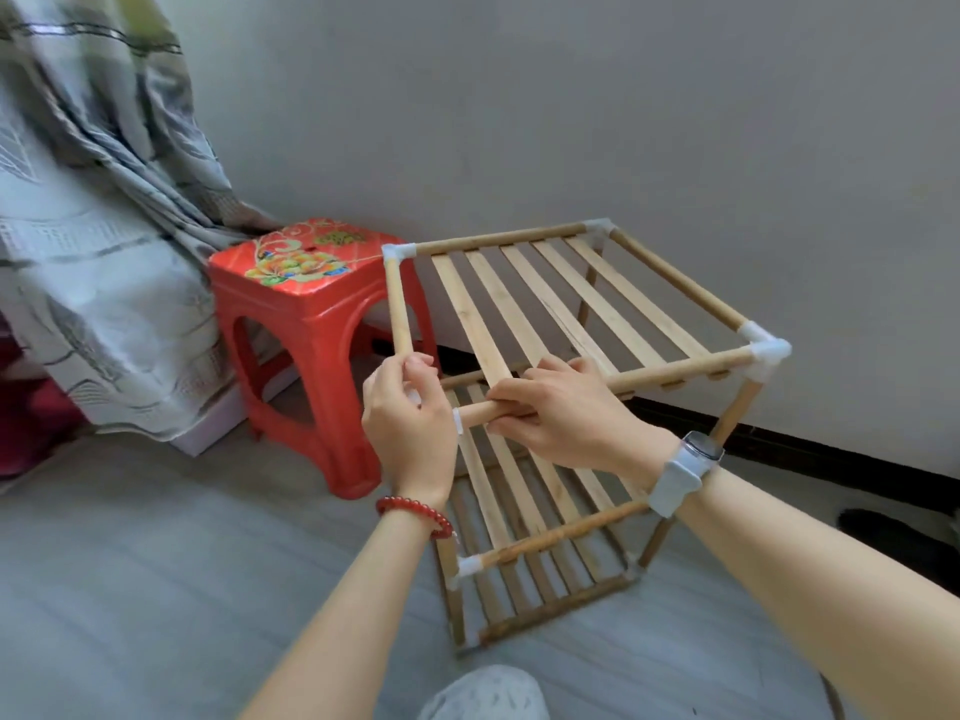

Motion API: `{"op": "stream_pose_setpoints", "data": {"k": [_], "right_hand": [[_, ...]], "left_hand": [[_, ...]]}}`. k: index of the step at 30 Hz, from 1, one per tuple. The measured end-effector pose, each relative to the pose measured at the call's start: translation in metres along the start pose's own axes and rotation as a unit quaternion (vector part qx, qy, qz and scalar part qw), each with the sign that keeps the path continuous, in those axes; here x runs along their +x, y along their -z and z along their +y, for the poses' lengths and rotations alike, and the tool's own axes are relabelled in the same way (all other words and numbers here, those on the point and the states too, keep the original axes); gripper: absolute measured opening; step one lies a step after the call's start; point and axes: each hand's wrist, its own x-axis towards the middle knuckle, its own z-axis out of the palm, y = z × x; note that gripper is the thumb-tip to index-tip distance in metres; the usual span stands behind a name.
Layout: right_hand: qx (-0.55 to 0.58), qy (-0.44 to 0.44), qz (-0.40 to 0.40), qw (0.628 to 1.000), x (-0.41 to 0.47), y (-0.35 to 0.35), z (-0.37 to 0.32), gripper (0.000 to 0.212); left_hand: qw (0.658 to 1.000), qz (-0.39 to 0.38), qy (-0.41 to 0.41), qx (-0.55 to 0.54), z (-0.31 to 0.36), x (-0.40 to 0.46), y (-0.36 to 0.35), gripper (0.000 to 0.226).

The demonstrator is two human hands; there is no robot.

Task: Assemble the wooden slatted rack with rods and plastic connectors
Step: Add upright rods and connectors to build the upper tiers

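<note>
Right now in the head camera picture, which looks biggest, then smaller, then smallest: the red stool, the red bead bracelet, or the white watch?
1. red stool, by far.
2. and 3. white watch and red bead bracelet look about alike, so I won't rank them.

Grey wood-look floor (156, 589) carrying furniture.
A red plastic stool (306, 324) and a pale slatted wooden rack (545, 511) are standing side by side near the floor's far wall edge.

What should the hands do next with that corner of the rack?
Probably push the front rod into the white connector that the left hand holds at the near-left corner. The right hand grips that rod, its end sits right at the connector, and the side rod reaches down into the left hand, so this top corner looks unfinished.
</note>
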Motion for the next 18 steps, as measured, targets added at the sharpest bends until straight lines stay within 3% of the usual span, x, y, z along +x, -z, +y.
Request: {"op": "stream_pose_setpoints", "data": {"k": [6, 11, 15, 18], "right_hand": [[0.027, -0.006, 0.046, 0.999, -0.001, -0.005, 0.004, 0.025], [0.033, 0.0, 0.093, 0.995, 0.002, -0.013, 0.011, 0.024], [0.027, 0.004, 0.093, 0.995, 0.01, -0.016, 0.011, 0.026], [0.026, 0.009, 0.104, 0.994, 0.01, -0.022, 0.012, 0.024]], "left_hand": [[0.997, 0.064, -0.05, 0.008, -0.001, 0.001, -0.009, 0.027], [0.995, 0.091, -0.034, 0.005, -0.002, 0.008, -0.021, 0.028], [0.998, 0.061, -0.019, -0.014, -0.011, 0.015, -0.023, 0.026], [0.996, -0.034, 0.011, -0.076, -0.015, 0.018, -0.015, 0.027]]}}
